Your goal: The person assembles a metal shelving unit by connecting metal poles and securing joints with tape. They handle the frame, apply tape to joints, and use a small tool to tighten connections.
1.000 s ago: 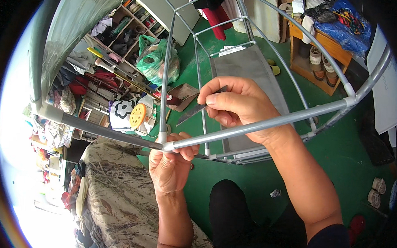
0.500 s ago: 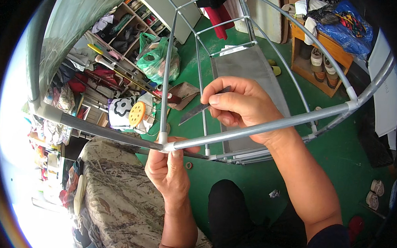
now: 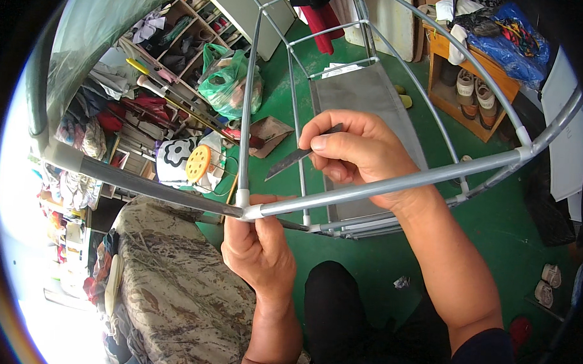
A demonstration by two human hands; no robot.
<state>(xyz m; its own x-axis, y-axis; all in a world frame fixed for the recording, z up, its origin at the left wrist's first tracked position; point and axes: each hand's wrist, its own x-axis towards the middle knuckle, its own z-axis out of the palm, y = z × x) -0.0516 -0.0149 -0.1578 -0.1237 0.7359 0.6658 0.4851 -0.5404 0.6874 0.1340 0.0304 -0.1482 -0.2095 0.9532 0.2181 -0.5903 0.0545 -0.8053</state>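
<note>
A frame of grey metal tubes [image 3: 368,188] with white plastic joints stretches across in front of me. My left hand [image 3: 263,251] closes from below around the near joint [image 3: 247,210], its fingers reaching behind the tube and its thumb under it. Between thumb and fingers, my right hand [image 3: 363,149] pinches a dark, narrow knife blade [image 3: 287,162] above the near tube. The blade's pointed end slants down to the left, apart from the tubes. The fingertips behind the joint are partly hidden.
A camouflage cloth cover [image 3: 173,274] lies at the lower left. Clear sheeting [image 3: 104,28] hangs at the upper left. Beyond the frame are a green plastic bag [image 3: 231,83], a dustpan [image 3: 267,136], a grey panel [image 3: 365,101] and a wooden shoe cabinet [image 3: 436,71].
My left hand has shifted slightly right and turned at the joint, its forearm swinging right. The right hand still pinches the blade, almost in the same place.
</note>
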